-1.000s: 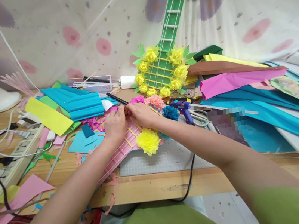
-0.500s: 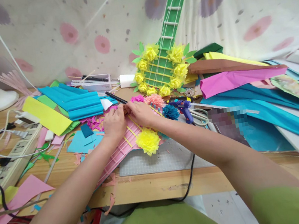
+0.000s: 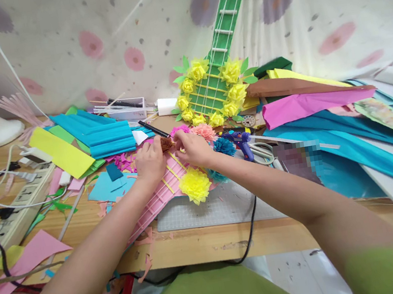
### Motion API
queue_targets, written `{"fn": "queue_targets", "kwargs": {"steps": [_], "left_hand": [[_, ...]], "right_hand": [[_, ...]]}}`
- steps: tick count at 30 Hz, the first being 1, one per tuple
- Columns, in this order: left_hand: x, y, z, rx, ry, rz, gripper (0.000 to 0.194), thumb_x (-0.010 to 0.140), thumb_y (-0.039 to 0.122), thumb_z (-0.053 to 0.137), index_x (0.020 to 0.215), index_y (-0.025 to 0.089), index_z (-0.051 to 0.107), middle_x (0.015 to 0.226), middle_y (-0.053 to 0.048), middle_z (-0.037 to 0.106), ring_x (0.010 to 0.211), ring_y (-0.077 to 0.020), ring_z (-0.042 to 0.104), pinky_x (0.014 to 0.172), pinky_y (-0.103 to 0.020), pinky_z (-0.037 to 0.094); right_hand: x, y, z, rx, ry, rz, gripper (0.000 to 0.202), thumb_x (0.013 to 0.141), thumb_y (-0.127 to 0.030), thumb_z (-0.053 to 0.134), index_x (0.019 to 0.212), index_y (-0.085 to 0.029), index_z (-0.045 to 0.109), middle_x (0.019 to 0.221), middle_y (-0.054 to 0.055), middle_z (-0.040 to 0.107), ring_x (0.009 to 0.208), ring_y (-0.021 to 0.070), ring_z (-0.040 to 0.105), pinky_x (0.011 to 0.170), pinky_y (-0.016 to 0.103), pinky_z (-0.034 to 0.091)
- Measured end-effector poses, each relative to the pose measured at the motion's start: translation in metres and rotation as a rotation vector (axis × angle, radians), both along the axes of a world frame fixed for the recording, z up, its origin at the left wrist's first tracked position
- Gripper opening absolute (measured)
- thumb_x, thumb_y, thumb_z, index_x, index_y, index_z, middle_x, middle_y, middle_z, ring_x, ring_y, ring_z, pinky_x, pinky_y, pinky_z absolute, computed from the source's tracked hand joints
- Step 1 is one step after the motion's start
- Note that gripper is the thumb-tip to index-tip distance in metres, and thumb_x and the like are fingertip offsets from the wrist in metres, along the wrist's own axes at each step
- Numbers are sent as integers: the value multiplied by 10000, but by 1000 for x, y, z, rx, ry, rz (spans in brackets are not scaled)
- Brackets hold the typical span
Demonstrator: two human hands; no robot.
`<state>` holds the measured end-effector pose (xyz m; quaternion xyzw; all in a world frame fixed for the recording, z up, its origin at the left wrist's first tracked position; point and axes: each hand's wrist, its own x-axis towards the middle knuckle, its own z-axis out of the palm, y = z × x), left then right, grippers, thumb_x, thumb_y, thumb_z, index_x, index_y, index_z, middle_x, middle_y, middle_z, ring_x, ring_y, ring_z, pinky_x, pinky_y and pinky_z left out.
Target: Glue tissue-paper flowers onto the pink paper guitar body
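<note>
A small brown paper flower (image 3: 167,144) is pinched in the fingers of my left hand (image 3: 150,162), over the pink paper guitar (image 3: 155,206). Just right of it is my right hand (image 3: 194,148), fingers loosely bent and apart, with nothing visible in them. Around the guitar's body are a yellow paper flower (image 3: 195,186), a salmon flower (image 3: 204,132), a magenta flower (image 3: 180,129) and a dark blue flower (image 3: 224,146). My right wrist partly covers a teal flower (image 3: 218,176). Yellow strips cross the guitar's face.
A green paper guitar (image 3: 222,46) ringed with yellow flowers leans at the back. The blue glue gun (image 3: 244,147) lies right of my hands. Folded blue crepe paper (image 3: 109,138), a power strip (image 3: 15,208) and paper scraps lie left. Under the guitar is a cutting mat (image 3: 192,215).
My right hand has moved slightly right, away from the brown flower, and its fingers have parted. More of the flower shows. My left hand stays in place.
</note>
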<state>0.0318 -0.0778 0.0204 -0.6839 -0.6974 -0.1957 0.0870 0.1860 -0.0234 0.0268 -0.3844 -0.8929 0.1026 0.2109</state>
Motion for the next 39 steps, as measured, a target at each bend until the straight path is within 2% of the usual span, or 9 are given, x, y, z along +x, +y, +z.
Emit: {"fn": "queue_targets", "kwargs": {"steps": [4, 10, 19, 25, 32, 39], "left_hand": [[0, 0, 2, -11, -9, -5, 446, 809, 178, 451, 1252, 139, 486, 994, -163, 629, 986, -309, 567, 806, -400, 410], [-1, 0, 1, 0, 28, -6, 440, 808, 181, 453, 1245, 141, 488, 994, -156, 635, 976, -296, 572, 790, -388, 415], [-5, 3, -2, -6, 58, -15, 450, 808, 179, 438, 1251, 116, 481, 1003, -168, 640, 998, -303, 567, 804, -399, 414], [-7, 4, -3, -1, 55, -23, 474, 792, 174, 456, 1261, 107, 468, 1023, -173, 641, 1027, -315, 554, 822, -409, 414], [-8, 2, -2, 12, 37, -22, 477, 776, 199, 489, 1245, 112, 478, 1080, -174, 617, 1028, -317, 528, 841, -420, 414], [-9, 5, -5, 42, 53, -37, 508, 747, 235, 550, 1227, 84, 477, 1084, -186, 580, 1050, -342, 486, 873, -443, 393]], "right_hand": [[-1, -4, 2, -87, -22, 80, 322, 774, -137, 483, 1091, -176, 443, 969, 62, 691, 922, 190, 599, 744, 282, 409], [-10, -5, 2, -25, -174, 40, 312, 823, -160, 448, 1132, -125, 467, 1054, 143, 653, 994, 225, 577, 790, 311, 428], [-10, -6, 6, 8, -240, 37, 313, 890, -197, 412, 1186, -104, 458, 1088, 138, 640, 1030, 221, 567, 806, 301, 427], [-9, -10, 10, 31, -271, 34, 300, 886, -200, 413, 1167, -119, 478, 1034, 132, 647, 977, 223, 572, 767, 298, 419], [-14, -12, 6, 70, -293, 136, 253, 883, -212, 426, 1107, -119, 497, 1043, 128, 634, 1004, 230, 550, 764, 300, 410], [-17, -12, 10, 55, -323, 93, 256, 896, -182, 387, 1121, -108, 486, 1007, 133, 622, 942, 221, 564, 745, 297, 414]]}}
